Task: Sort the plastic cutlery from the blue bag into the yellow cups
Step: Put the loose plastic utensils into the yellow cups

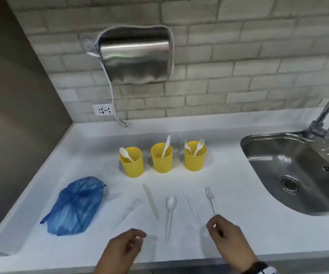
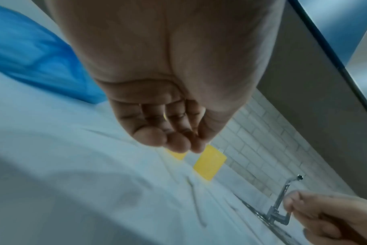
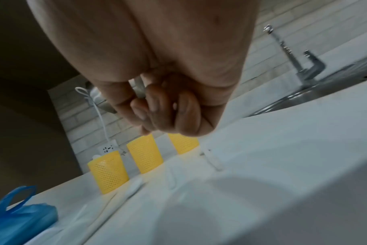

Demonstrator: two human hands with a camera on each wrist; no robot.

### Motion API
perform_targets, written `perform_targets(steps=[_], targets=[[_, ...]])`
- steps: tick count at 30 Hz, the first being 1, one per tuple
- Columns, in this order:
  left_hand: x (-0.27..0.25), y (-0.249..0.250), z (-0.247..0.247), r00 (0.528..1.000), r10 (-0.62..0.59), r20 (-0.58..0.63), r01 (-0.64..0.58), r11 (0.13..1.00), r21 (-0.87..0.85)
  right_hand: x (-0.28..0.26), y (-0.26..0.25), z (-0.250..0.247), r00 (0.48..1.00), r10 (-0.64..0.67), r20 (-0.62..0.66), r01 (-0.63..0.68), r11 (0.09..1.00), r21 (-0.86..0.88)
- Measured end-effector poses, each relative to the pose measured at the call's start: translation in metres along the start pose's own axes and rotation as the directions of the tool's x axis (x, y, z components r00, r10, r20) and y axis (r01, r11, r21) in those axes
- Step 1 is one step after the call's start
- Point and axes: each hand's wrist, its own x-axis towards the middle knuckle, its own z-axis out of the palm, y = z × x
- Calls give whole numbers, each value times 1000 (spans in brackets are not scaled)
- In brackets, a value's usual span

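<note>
Three yellow cups stand in a row: the left cup (image 1: 131, 165) holds a spoon, the middle cup (image 1: 161, 161) a knife, the right cup (image 1: 195, 159) two forks. The blue bag (image 1: 74, 206) lies at the left. In front of the cups lie a clear fork (image 1: 129, 211), a white knife (image 1: 150, 201), a white spoon (image 1: 170, 212), a clear knife (image 1: 190, 206) and a white fork (image 1: 210, 200). My right hand (image 1: 214, 226) is curled at the white fork's handle end, and a white sliver shows between thumb and forefinger. My left hand (image 1: 138, 239) hovers loosely curled near the spoon's handle, holding nothing I can see.
A steel sink (image 1: 290, 175) with a tap (image 1: 323, 115) takes up the right of the white counter (image 1: 238, 214). A hand dryer (image 1: 136, 56) and a socket (image 1: 103, 109) are on the brick wall behind the cups. A grey wall closes off the left.
</note>
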Motion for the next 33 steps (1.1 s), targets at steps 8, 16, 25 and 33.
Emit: perform_targets(steps=[8,16,25,33], targets=[[70,20,35,991,-26,-130,52,979,198,69,-20,9,992,-51,119,63,993,-98],[112,26,51,949,-216,-228,271,930,249,110,-25,18,980,-47,193,83,980,-183],[148,33,53,905,-321,-280,413,821,394,134,-40,24,980,-19,199,93,925,-369],[164,35,52,891,-345,-295,448,774,447,148,-44,30,975,24,219,84,878,-472]])
